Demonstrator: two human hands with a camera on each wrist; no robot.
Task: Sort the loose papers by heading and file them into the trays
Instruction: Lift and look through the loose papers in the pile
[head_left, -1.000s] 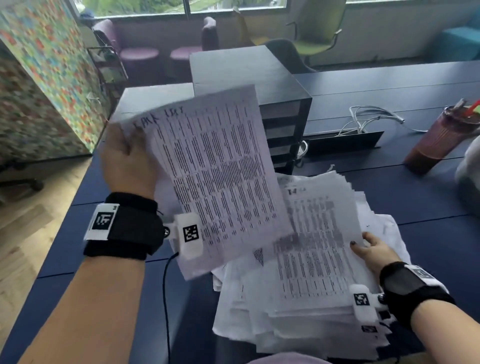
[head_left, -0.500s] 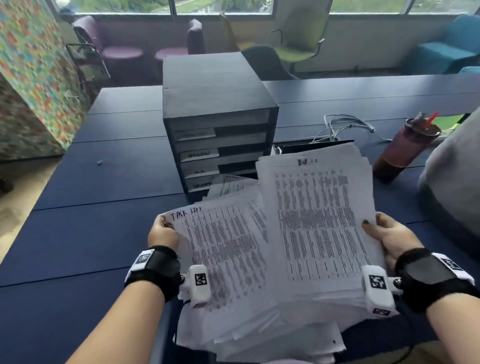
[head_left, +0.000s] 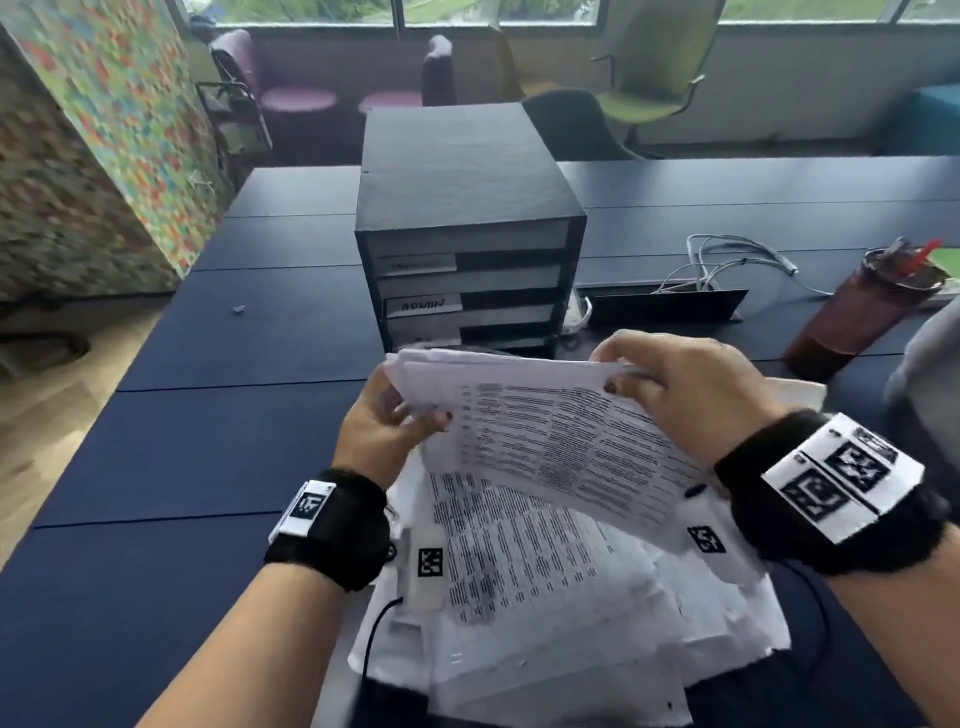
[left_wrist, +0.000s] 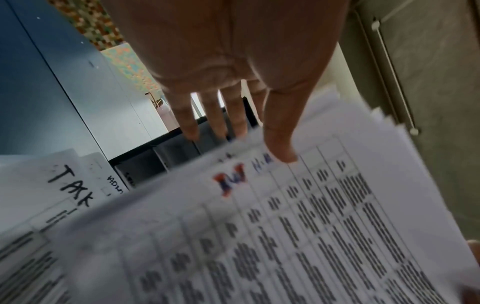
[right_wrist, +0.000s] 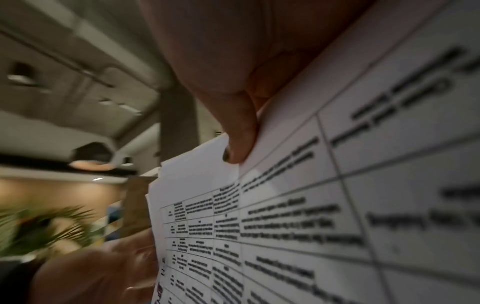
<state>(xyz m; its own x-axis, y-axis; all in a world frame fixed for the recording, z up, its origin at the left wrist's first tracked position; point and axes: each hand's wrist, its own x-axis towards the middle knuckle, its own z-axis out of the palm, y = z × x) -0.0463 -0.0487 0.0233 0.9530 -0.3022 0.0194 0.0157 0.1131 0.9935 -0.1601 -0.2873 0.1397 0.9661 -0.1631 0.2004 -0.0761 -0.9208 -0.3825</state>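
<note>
A black tray unit (head_left: 467, 234) stands mid-table, and one tray label reads "ADMIN" (head_left: 423, 304). In front of it both hands hold a bundle of printed papers (head_left: 545, 436) above the loose pile (head_left: 545, 597). My left hand (head_left: 410, 410) grips the bundle's left end, thumb on top. My right hand (head_left: 623, 369) pinches its far right corner. In the left wrist view my thumb (left_wrist: 280, 144) presses the top sheet (left_wrist: 311, 226) near a red-blue logo, beside a sheet headed "TAK" (left_wrist: 70, 185). The right wrist view shows my thumb (right_wrist: 239, 144) on the sheet's edge (right_wrist: 298, 205).
A maroon tumbler with a straw (head_left: 862, 306) stands at the right, near white cables (head_left: 727, 260) and a flat black box (head_left: 665, 306). A grey sleeve (head_left: 930, 374) shows at the right edge. A colourful panel (head_left: 104, 130) and chairs (head_left: 649, 78) lie beyond the table.
My left hand lowered the "TAK" sheet onto the pile. Both hands then took up a bundle, turned it sideways and raised it in front of the tray unit.
</note>
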